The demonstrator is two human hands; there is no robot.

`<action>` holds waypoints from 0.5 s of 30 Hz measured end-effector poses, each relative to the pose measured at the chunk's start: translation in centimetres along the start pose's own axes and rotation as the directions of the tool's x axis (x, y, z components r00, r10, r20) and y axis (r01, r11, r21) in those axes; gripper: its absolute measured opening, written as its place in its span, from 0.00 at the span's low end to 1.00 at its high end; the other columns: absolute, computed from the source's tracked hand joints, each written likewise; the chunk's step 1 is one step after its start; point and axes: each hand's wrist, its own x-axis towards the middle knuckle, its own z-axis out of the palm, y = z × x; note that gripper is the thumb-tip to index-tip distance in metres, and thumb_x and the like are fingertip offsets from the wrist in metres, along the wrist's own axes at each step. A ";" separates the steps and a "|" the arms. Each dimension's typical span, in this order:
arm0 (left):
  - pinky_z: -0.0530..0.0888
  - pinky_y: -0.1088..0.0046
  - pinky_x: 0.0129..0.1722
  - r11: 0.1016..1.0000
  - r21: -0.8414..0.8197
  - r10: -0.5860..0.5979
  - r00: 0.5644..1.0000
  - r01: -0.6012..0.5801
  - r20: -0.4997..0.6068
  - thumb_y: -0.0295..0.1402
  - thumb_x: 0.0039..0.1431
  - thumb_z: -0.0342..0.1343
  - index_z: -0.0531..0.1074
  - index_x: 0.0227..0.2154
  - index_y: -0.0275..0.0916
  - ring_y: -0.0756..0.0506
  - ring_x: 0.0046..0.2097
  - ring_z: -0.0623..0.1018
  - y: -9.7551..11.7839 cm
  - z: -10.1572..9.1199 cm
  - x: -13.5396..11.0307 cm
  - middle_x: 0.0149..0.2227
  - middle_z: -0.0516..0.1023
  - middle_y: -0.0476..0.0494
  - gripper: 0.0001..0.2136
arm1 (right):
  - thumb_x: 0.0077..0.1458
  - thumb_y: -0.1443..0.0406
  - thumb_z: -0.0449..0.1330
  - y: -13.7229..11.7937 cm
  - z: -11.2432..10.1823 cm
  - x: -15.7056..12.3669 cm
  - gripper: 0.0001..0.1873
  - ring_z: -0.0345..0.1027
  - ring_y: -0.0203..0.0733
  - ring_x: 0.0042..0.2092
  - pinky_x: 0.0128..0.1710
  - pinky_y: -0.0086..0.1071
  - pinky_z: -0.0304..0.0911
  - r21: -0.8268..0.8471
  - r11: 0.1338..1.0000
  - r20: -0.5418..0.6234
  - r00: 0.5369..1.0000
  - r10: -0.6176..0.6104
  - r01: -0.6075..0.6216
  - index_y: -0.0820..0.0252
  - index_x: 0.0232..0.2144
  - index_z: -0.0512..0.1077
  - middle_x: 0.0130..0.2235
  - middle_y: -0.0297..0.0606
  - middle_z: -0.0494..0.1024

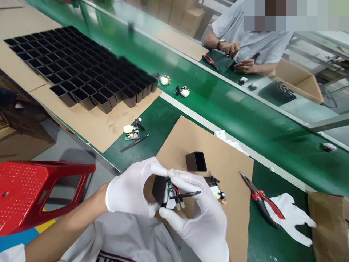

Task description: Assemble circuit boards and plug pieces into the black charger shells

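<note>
Your left hand [131,191], in a white glove, is curled around a small black housing [159,189], thumb and fingers closed on its sides. Your right hand [201,218], also gloved, pinches dark tweezers [188,195] between thumb and forefinger, their tips touching the wired insert [171,198] that sticks out of the housing's open end. Both hands hover above the near edge of a brown cardboard sheet [234,203], close to your body.

On the cardboard just behind your hands stands an empty black casing [196,161], with a small circuit board [219,193] beside your right fingers. To the right lie red-handled pliers [259,198], partly on a loose white glove [293,218]. To the left, on the green mat, rest another circuit board [131,133] and a second pair of tweezers [134,143].

Farther left sits a large tray of black casings [79,69]. The green conveyor belt [245,109] runs beyond, carrying two small parts. Across it, another person's hands [237,56] work.
</note>
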 end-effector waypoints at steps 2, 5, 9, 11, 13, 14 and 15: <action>0.77 0.70 0.39 0.999 -0.005 -0.048 0.998 0.048 0.027 0.25 0.46 0.65 0.72 0.53 0.43 0.46 0.39 0.81 0.0 -0.4 -0.7 0.42 0.79 0.47 0.28 | 0.61 0.56 0.75 0.4 0.8 -0.8 0.26 0.81 0.50 0.59 0.58 0.42 0.80 0.026 1.000 0.004 1.000 0.005 -0.005 0.50 0.59 0.76 0.56 0.43 0.84; 0.77 0.69 0.39 0.994 0.006 -0.109 0.993 0.109 0.050 0.24 0.43 0.66 0.73 0.55 0.44 0.44 0.39 0.82 -0.5 -0.8 -1.7 0.43 0.80 0.46 0.32 | 0.64 0.53 0.72 1.4 2.1 -1.8 0.25 0.81 0.51 0.60 0.57 0.40 0.81 0.097 0.995 0.007 1.000 0.023 -0.024 0.48 0.60 0.75 0.56 0.44 0.83; 0.77 0.68 0.38 0.994 0.027 -0.110 0.992 0.108 0.065 0.27 0.39 0.67 0.72 0.56 0.46 0.42 0.39 0.82 -1.4 -1.2 -2.1 0.43 0.81 0.46 0.35 | 0.66 0.53 0.70 2.4 2.9 -2.0 0.28 0.79 0.54 0.62 0.57 0.41 0.82 0.141 0.990 0.046 0.999 0.012 -0.018 0.48 0.64 0.72 0.59 0.48 0.81; 0.78 0.68 0.39 0.995 0.036 -0.091 0.994 0.089 0.058 0.28 0.39 0.67 0.71 0.57 0.47 0.42 0.39 0.82 -1.5 -1.4 -1.9 0.42 0.82 0.46 0.36 | 0.65 0.55 0.71 2.5 3.0 -1.6 0.30 0.80 0.56 0.62 0.57 0.42 0.82 0.130 0.991 0.077 0.997 -0.002 -0.009 0.48 0.65 0.71 0.59 0.48 0.81; 0.78 0.68 0.38 0.999 0.030 -0.038 0.999 0.037 0.026 0.29 0.39 0.68 0.69 0.58 0.48 0.41 0.38 0.82 -1.4 -1.7 -1.5 0.42 0.82 0.46 0.38 | 0.65 0.51 0.70 2.1 2.9 -1.2 0.31 0.79 0.57 0.63 0.59 0.44 0.81 0.137 0.990 0.071 0.997 0.024 -0.033 0.46 0.65 0.70 0.59 0.47 0.80; 0.78 0.68 0.38 1.000 0.026 -0.006 1.000 0.006 0.003 0.29 0.40 0.68 0.68 0.60 0.48 0.42 0.37 0.82 -1.3 -1.9 -1.4 0.41 0.81 0.46 0.39 | 0.65 0.48 0.68 1.9 2.9 -1.1 0.31 0.78 0.58 0.64 0.60 0.45 0.80 0.144 0.988 0.057 0.997 0.046 -0.054 0.46 0.65 0.71 0.60 0.47 0.80; 0.77 0.69 0.37 1.000 0.022 0.016 1.000 -0.016 -0.015 0.30 0.41 0.69 0.67 0.60 0.48 0.42 0.36 0.82 -1.2 -2.0 -1.3 0.41 0.81 0.46 0.39 | 0.65 0.46 0.67 1.6 2.8 -1.0 0.31 0.77 0.58 0.65 0.62 0.46 0.79 0.145 0.986 0.046 0.996 0.072 -0.077 0.46 0.66 0.71 0.62 0.48 0.79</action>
